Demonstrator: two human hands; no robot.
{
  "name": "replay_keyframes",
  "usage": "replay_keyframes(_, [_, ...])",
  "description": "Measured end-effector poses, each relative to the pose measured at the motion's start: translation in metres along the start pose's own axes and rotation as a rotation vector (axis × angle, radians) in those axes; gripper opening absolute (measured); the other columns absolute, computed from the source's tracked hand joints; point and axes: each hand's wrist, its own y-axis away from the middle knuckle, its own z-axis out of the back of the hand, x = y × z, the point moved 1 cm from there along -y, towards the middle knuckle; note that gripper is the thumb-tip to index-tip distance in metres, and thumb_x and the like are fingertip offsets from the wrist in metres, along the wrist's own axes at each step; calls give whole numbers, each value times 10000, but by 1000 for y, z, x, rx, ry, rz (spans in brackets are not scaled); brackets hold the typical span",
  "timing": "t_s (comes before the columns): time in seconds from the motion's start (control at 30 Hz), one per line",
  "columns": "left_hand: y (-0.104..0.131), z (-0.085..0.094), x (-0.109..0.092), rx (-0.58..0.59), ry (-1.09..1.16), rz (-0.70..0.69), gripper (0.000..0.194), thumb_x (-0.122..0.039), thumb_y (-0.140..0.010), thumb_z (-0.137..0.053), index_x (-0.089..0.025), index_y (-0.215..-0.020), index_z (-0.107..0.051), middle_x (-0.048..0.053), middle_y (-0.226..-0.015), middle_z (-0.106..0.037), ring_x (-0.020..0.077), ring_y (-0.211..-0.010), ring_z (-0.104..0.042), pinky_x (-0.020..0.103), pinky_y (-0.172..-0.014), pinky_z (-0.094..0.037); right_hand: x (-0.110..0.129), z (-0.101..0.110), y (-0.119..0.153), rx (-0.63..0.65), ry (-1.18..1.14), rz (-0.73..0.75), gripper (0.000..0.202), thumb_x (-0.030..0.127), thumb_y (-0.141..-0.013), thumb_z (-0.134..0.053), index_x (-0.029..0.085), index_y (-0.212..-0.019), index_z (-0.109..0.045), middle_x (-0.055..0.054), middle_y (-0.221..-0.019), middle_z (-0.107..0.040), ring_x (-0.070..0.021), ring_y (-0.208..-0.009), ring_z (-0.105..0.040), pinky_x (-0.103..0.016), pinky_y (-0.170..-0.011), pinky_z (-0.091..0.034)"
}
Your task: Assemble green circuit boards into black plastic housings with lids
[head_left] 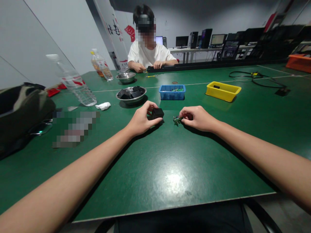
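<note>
My left hand (144, 119) is closed around a small black plastic box (157, 113), low over the green table (155, 174). To its right, my right hand (198, 118) pinches a small green circuit board (177, 120) between thumb and fingers. A gap separates the board from the box. Beyond my hands stands a blue bin (171, 95) with green circuit boards inside. A metal bowl (131, 101) heaped with black plastic pieces is behind my left hand. The yellow bin (223, 92), past my right hand, has a small black piece in it.
Plastic bottles (77, 84), a crumpled white tissue (103, 106) and a bag (24, 110) are on the left. A second metal bowl (125, 77) stands farther back. Across the table sits a person (150, 51) behind a long black rail (206, 65). A black cable (262, 81) lies at right.
</note>
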Motion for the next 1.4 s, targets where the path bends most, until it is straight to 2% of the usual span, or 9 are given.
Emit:
replay_keyframes(0.13, [0,0,1,-66,77,17,428,-317,-763,-750,-173,-1107,-539,61,-1060,-632,193,-921,-647,375,-858,-563,0,1,0,5,1,-7,112,90,-772,-640,160,-850,-681,18,-694,-629,-103,-611,-531,-237,-644,-399])
replay_keyframes(0.23, [0,2,-3,-37,-15,-27,425,-257,-755,-707,-163,-1158,-609,79,-1093,-646,226,-1012,-643,402,-910,-556,1,1,1,9,5,-8,108,90,-775,-635,160,-846,-677,15,-699,-631,-105,-615,-532,-239,-648,-400])
replay_keyframes(0.33, [0,4,-6,12,-66,-54,353,-234,-748,-689,-169,-1094,-683,79,-1072,-666,244,-1032,-641,435,-935,-554,1,0,1,9,6,-4,106,89,-773,-633,161,-840,-673,15,-700,-630,-104,-616,-530,-236,-646,-400])
replay_keyframes(0.43, [0,2,-7,52,24,-20,331,-299,-772,-722,-175,-1078,-697,85,-1084,-679,247,-1032,-657,440,-919,-576,0,0,1,7,7,-2,106,95,-775,-633,163,-846,-674,15,-704,-631,-106,-621,-535,-235,-647,-399])
replay_keyframes(0.57, [0,-1,-4,97,115,-3,370,-371,-787,-749,-172,-1094,-699,97,-1111,-687,254,-1061,-673,479,-991,-560,0,0,1,5,3,-2,102,101,-780,-629,163,-847,-673,15,-700,-627,-107,-619,-536,-238,-650,-400])
replay_keyframes(0.8, [0,0,3,190,-68,39,518,-423,-767,-768,-173,-1208,-659,115,-1168,-697,279,-1056,-679,479,-959,-557,1,1,1,7,3,-1,119,101,-784,-631,164,-870,-683,16,-697,-630,-107,-614,-537,-239,-648,-400])
replay_keyframes(1.0, [-1,4,2,180,-180,-72,349,-426,-808,-744,-163,-1030,-683,86,-971,-718,241,-882,-683,394,-799,-556,0,1,1,9,6,-6,120,104,-787,-629,164,-873,-687,8,-709,-639,-113,-625,-547,-244,-649,-406])
replay_keyframes(1.17, [-1,3,-8,110,-167,-242,242,-354,-853,-726,-172,-1006,-685,76,-986,-712,216,-937,-670,351,-833,-536,0,1,0,15,1,-10,119,101,-779,-627,169,-861,-680,11,-711,-643,-109,-621,-539,-241,-645,-402])
replay_keyframes(1.4, [0,3,-11,69,-200,-271,269,-385,-851,-749,-172,-1001,-681,76,-984,-700,216,-940,-659,352,-846,-534,0,0,1,-7,-28,7,95,107,-759,-619,174,-827,-616,27,-685,-604,-101,-595,-508,-236,-624,-382])
